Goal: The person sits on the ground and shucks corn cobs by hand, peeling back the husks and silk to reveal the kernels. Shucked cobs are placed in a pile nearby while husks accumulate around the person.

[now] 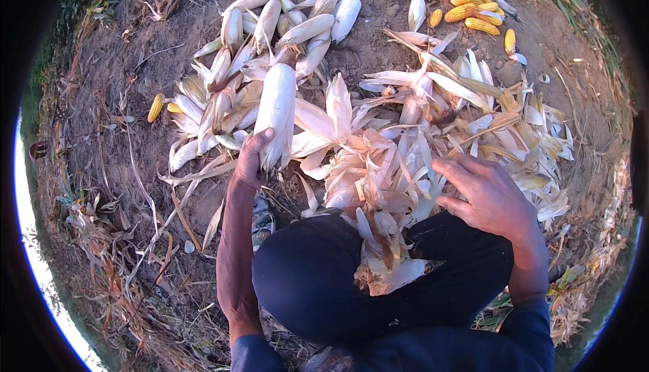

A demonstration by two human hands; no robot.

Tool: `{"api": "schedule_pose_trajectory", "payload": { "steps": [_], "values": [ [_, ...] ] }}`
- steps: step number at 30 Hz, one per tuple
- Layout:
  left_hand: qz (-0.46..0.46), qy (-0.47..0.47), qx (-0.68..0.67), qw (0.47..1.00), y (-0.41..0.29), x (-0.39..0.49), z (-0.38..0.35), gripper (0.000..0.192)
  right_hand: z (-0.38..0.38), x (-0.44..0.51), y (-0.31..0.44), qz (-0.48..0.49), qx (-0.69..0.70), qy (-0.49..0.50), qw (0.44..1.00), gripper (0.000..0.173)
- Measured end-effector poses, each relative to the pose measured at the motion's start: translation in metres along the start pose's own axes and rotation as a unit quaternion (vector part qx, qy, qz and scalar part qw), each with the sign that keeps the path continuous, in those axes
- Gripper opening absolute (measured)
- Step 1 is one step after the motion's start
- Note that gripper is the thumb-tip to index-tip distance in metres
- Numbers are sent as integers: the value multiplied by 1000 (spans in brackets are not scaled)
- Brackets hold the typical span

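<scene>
Gripped near its lower end, an ear of corn in its pale husk (277,108) stands almost upright in my left hand (252,156). The thumb presses on its front, while the fingers behind it are hidden. My right hand (481,194) holds nothing and hovers with its fingers apart over the right part of a heap of stripped husks (375,169). Whether its fingertips touch the husks I cannot tell. Some of these husks lie down between my knees. Beyond my left hand is a pile of unhusked ears (304,32).
Bare yellow cobs (461,1) are piled at the far right, with a single cob (509,42) apart from them. Another yellow cob (156,107) lies at the left. Dry stalks and leaves (121,275) litter the soil (147,67). My bent legs (309,270) are close below the husk heap.
</scene>
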State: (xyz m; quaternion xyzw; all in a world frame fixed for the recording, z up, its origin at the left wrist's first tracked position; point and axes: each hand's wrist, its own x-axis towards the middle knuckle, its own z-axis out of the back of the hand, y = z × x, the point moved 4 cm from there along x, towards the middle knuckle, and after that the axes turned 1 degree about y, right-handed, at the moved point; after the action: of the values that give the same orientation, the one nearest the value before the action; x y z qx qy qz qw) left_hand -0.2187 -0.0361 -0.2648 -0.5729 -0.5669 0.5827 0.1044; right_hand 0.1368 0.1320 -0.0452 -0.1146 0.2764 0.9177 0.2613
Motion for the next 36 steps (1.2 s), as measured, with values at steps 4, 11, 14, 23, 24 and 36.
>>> {"api": "schedule_pose_trajectory", "payload": {
  "steps": [4,11,14,23,24,36],
  "values": [
    [40,121,125,984,-60,-39,-108,86,3,-4,24,93,-19,-155,983,74],
    [99,276,204,934,-111,-127,-241,70,17,-16,40,195,-106,-381,897,74],
    [72,241,180,951,-115,-141,-255,83,25,-30,30,185,-66,-412,890,67],
    [-101,318,262,906,-102,-149,-279,101,25,-27,12,152,601,-286,731,57],
    [-91,302,279,907,-96,-150,-284,99,24,-25,16,161,626,-268,714,57],
    [-179,200,399,877,-75,-148,-305,70,60,-53,-14,137,580,-400,697,48]
  ]
}}
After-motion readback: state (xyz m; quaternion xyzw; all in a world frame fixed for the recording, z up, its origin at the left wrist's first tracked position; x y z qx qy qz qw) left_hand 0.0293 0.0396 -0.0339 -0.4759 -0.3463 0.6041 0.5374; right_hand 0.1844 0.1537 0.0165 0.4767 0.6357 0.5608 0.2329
